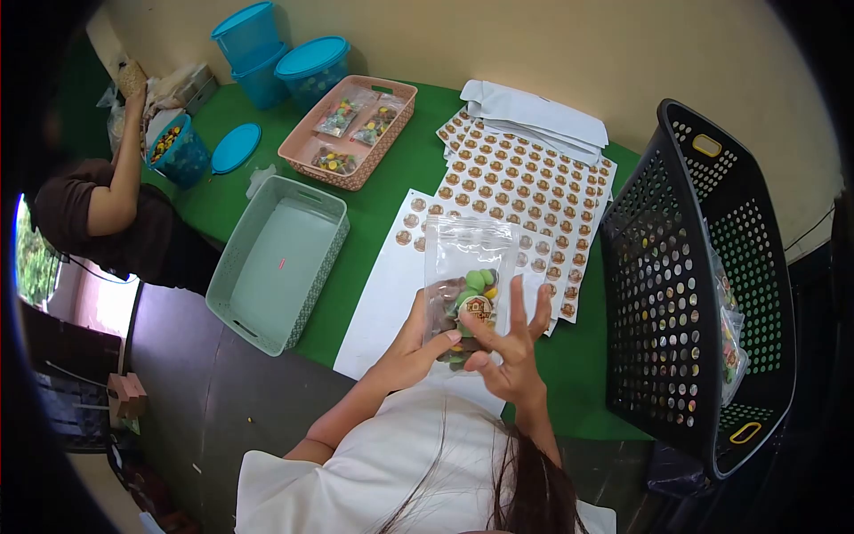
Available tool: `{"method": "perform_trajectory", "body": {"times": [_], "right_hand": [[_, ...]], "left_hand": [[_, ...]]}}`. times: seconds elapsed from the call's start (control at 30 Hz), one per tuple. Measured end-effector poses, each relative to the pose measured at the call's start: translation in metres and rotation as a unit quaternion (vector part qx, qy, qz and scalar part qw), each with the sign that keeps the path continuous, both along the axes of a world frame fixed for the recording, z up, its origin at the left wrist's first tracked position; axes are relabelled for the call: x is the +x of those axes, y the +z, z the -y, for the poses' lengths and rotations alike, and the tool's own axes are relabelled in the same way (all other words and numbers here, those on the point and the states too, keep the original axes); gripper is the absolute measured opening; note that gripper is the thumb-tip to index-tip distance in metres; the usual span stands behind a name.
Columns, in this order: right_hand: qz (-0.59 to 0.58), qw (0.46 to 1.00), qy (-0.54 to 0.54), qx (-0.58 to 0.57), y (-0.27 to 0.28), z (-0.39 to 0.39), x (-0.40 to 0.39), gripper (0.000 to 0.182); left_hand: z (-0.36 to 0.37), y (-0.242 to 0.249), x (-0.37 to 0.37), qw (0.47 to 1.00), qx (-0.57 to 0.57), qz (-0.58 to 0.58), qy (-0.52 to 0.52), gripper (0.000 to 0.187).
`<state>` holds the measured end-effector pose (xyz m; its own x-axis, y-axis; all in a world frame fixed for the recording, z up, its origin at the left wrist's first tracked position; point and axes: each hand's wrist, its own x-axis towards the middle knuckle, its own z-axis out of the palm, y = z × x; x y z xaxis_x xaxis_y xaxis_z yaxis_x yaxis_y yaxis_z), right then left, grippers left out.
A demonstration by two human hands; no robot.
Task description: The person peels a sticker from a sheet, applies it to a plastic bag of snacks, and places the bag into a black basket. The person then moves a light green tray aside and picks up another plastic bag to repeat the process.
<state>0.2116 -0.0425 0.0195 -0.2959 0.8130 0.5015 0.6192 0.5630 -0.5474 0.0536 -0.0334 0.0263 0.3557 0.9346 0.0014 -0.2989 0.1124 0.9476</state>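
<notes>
A clear zip pouch (471, 254) with green, brown and yellow candies in its lower part is held up over the sticker sheets. Gripping its lower left side is my left hand (411, 349), thumb across the front. A round brown-and-white sticker (477, 309) sits on the pouch front. My right hand (514, 351) touches that sticker with a fingertip, its other fingers spread apart. Behind the pouch lie white sheets (507, 189) printed with rows of round stickers; some spots on the nearest sheet are bare.
A grey-green basket (283, 258) stands left of the sheets. Behind it, a pink basket (351, 133) holds filled pouches. Blue tubs (313, 71) stand at the back. A tall black basket (658, 285) with pouches is on the right. Another person (116, 209) works at the far left.
</notes>
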Motion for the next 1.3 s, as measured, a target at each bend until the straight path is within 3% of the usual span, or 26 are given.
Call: {"method": "perform_trajectory", "body": {"times": [0.17,0.53,0.7,0.87,0.97,1.13,1.3], "right_hand": [[-0.022,0.998,-0.053,0.01,0.002,-0.007,0.015,0.03],[-0.004,0.999,-0.036,0.0,0.003,0.0,0.011,0.03],[-0.042,0.998,-0.052,0.02,0.003,-0.009,0.018,0.031],[-0.03,0.999,-0.003,0.015,-0.001,-0.003,0.007,0.03],[0.011,1.0,0.016,0.007,-0.003,0.001,-0.001,0.031],[-0.031,0.999,-0.016,0.002,-0.002,-0.008,0.012,0.033],[-0.014,0.999,-0.041,0.01,0.002,-0.003,0.019,0.034]], "left_hand": [[-0.001,0.008,0.0,1.0,0.0,0.01,-0.013,0.053],[-0.006,0.007,-0.005,1.0,-0.007,0.017,0.023,0.05],[-0.003,0.005,-0.001,0.998,0.003,-0.038,-0.056,0.049],[-0.001,0.005,0.004,0.996,0.039,-0.073,-0.044,0.044],[-0.002,0.008,0.003,0.998,0.021,-0.06,-0.03,0.048],[0.002,0.011,-0.002,0.999,-0.017,-0.034,-0.013,0.048],[0.001,0.007,-0.001,1.0,0.016,-0.011,0.0,0.049]]}}
